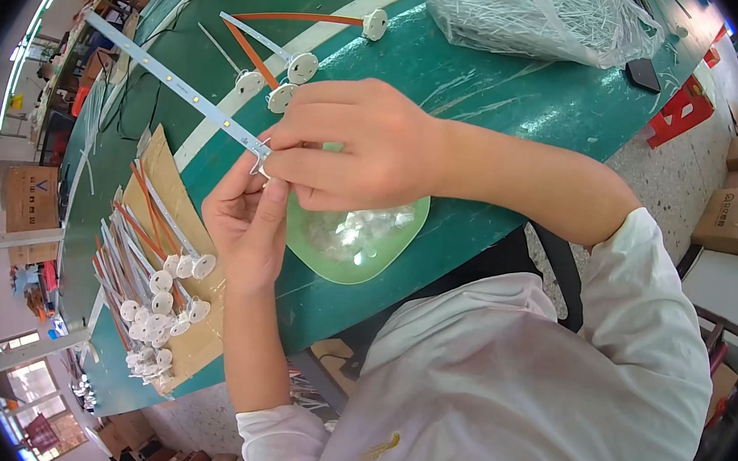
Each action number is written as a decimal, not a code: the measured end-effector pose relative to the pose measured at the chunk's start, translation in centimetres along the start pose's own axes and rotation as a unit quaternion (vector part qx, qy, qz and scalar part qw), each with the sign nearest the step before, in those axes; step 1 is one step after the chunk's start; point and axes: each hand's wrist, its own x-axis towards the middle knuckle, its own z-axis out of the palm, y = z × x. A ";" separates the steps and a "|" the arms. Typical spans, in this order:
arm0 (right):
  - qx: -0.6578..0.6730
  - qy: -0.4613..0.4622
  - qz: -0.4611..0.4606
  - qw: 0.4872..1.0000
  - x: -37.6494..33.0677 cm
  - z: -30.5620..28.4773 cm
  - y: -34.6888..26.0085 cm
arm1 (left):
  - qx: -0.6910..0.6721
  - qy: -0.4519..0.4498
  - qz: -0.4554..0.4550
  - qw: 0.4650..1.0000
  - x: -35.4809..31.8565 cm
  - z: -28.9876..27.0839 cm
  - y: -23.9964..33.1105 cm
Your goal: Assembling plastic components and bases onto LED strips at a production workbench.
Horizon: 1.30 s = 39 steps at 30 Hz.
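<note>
A narrow white LED strip [182, 89] with small yellow chips sticks out to the upper left from between my hands. My left hand [244, 228] is closed around its near end, thumb and fingers pinched together. From the right, my right hand [363, 147] reaches over and pinches the same end, its fingertips touching the left hand's. Small white edges show at the pinch, but the fingers hide most of the part there. Below the hands is a light green bowl [306, 251] holding small clear pieces [360, 234].
Several strips with white round bases [161, 300] lie piled on brown cardboard [201, 339] at left. More round-based pieces [302, 68], some with orange strips [304, 17], lie beyond my hands. A clear bag of thin white sticks [537, 17] and a black object [642, 75] sit on the green table [487, 87].
</note>
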 end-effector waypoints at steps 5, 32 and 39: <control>0.024 0.030 0.005 0.999 -0.2 1.4 0.5 | -0.039 -0.015 -0.026 0.999 0.1 -0.5 -0.2; 0.026 -0.405 0.149 0.902 -1.5 1.5 -1.6 | 0.105 0.107 0.080 0.985 1.1 0.2 1.2; 0.092 -0.430 0.207 0.874 -0.8 1.2 -1.4 | 0.123 0.083 0.064 0.987 0.8 0.9 1.3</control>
